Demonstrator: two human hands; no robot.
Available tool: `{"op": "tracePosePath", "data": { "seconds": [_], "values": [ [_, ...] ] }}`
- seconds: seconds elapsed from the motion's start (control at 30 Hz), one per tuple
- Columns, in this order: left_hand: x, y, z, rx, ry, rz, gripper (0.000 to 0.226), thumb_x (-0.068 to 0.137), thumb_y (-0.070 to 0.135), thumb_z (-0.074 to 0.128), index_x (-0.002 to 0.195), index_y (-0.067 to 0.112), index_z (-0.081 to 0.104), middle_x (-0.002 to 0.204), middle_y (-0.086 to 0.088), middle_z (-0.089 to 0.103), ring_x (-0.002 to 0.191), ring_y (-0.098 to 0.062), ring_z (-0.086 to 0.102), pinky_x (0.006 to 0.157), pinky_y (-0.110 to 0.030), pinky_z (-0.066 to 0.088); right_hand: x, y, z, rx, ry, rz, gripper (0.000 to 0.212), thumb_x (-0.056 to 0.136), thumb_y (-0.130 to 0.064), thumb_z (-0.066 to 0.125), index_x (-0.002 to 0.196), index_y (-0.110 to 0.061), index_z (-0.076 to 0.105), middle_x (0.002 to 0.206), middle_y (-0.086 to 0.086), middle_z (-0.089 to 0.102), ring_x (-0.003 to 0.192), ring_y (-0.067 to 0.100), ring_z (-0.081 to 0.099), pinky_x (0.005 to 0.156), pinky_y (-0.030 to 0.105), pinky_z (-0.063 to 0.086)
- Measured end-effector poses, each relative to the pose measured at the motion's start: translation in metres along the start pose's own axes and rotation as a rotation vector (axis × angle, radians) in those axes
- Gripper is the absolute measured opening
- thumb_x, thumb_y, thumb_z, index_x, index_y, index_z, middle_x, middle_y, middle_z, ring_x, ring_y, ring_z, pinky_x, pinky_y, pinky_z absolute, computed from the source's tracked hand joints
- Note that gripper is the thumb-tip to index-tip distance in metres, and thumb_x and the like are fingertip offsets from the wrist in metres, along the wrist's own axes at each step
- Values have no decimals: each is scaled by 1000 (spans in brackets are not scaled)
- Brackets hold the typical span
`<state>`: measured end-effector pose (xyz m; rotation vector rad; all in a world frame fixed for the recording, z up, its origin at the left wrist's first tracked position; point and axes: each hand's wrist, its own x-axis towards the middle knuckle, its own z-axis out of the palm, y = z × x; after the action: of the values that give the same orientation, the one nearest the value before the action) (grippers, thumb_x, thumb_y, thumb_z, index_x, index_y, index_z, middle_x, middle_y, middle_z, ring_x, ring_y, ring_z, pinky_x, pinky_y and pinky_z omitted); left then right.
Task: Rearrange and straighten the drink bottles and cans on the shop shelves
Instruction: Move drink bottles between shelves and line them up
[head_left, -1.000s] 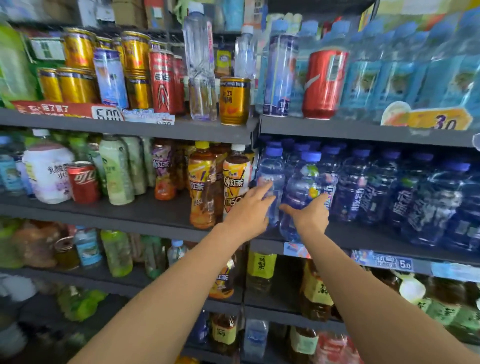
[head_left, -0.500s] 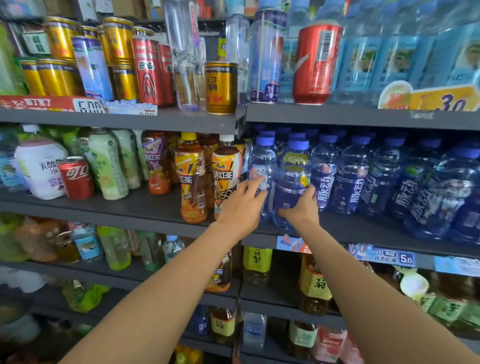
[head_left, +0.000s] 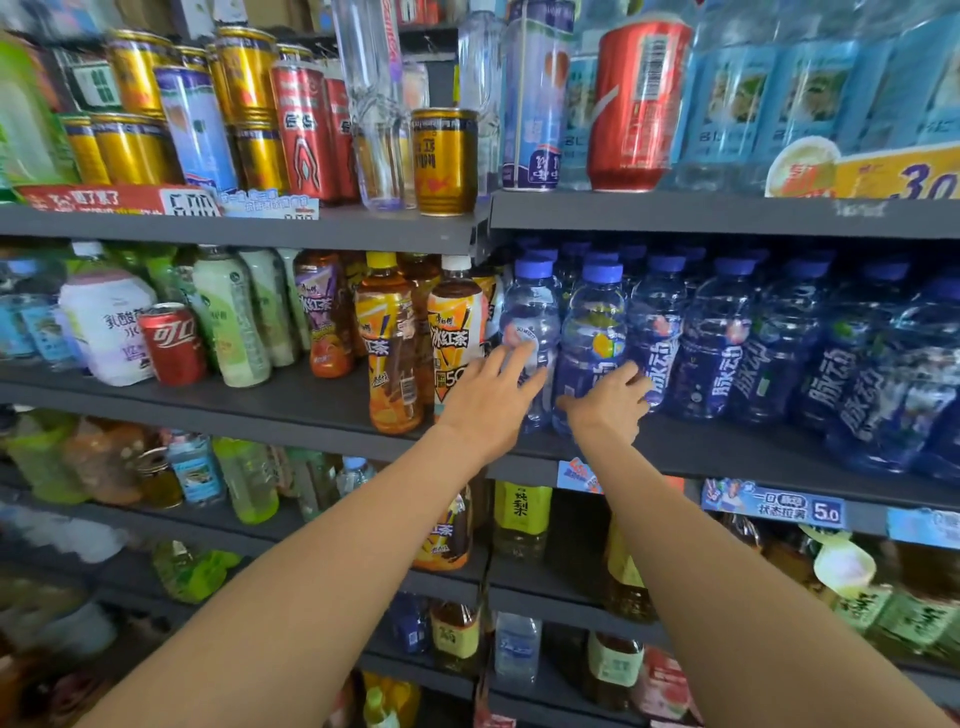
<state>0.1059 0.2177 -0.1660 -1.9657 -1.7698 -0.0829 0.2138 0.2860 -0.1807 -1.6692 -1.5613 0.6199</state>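
Observation:
On the middle shelf (head_left: 727, 449) stands a row of blue-capped drink bottles. My left hand (head_left: 488, 402) reaches in with its fingers spread and nearly straight, their tips touching the pale, clear bottle (head_left: 530, 317) at the left end of the row. Beside it, my right hand (head_left: 608, 402) grips the lower part of the dark blue bottle (head_left: 595, 332): thumb on the left, fingers curled round the right side. Both bottles stand upright at the shelf's front. Orange iced-tea bottles (head_left: 389, 353) stand just left of my left hand.
The top shelf holds gold cans (head_left: 444, 161), red cans (head_left: 639, 104) and tall clear bottles. A red cola can (head_left: 174, 345) and pale green bottles stand on the middle shelf's left part. Lower shelves carry tea bottles. Price tags (head_left: 774, 506) hang on the shelf edges.
Both hands have stayed on the same two bottles. The dark blue bottle in my right hand has shifted slightly back toward the row and stands straighter. The view has tipped down a little.

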Motion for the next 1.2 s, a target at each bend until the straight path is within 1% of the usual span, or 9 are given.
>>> {"op": "tracePosePath", "data": {
  "seconds": [0.1,0.17,0.27,0.53,0.67,0.77,0.87,1.1,1.2],
  "values": [
    [-3,3,-7,8,30,0,62,87,11,52,144,11,27,154,-14,14,140,-31,18,111,-40,18,-13,-2,-3,16,250,-198,59,85,-17,65,132,-3,34,131,18,35,116,36,42,90,43,42],
    [-8,0,-12,10,153,0,64,73,14,71,132,9,47,144,-15,37,131,-32,38,106,-40,32,-21,-8,-5,20,341,-404,45,84,-9,61,124,0,43,122,19,42,106,36,48,82,45,46],
    [-25,-18,-21,25,255,-48,66,43,17,84,106,11,66,116,-11,62,104,-29,62,88,-36,48,-38,-28,-4,-20,375,-650,38,78,0,61,114,3,51,113,24,49,97,40,52,72,46,48],
    [-108,-126,-45,112,289,-246,58,56,22,78,111,12,63,118,-10,62,100,-27,63,89,-36,45,-117,-128,52,-123,271,-1030,37,67,-7,49,103,0,55,102,23,55,85,41,57,68,44,53],
    [-153,-193,-45,17,62,-372,64,92,23,43,148,13,14,132,-8,50,114,-30,53,104,-41,26,-174,-182,100,-177,244,-1081,41,67,-17,37,101,-3,55,100,20,57,82,38,58,64,41,51],
    [-197,-238,-35,38,-29,-389,70,95,24,37,149,12,-7,137,-11,46,116,-29,50,98,-38,30,-216,-216,138,-264,234,-1080,30,69,-11,56,98,-5,56,98,17,58,80,35,58,60,36,48],
    [-239,-286,-24,35,-24,-422,75,94,20,41,148,13,-9,136,-9,46,117,-27,49,95,-37,31,-253,-242,176,-355,198,-1090,45,54,-11,75,95,-5,60,96,17,60,81,35,59,60,35,49],
    [-284,-378,0,-61,-28,-498,80,91,23,49,150,16,-4,139,-9,40,121,-30,46,100,-41,31,-300,-295,256,-448,118,-983,49,47,-14,81,93,-9,63,90,15,61,77,33,60,57,34,48],
    [-291,-404,19,-98,-55,-503,80,92,29,49,150,19,-5,141,-7,39,124,-28,43,100,-40,30,-305,-307,285,-491,4,-941,54,72,-17,69,123,-11,52,116,21,53,106,37,51,82,42,45]
  ]
}}
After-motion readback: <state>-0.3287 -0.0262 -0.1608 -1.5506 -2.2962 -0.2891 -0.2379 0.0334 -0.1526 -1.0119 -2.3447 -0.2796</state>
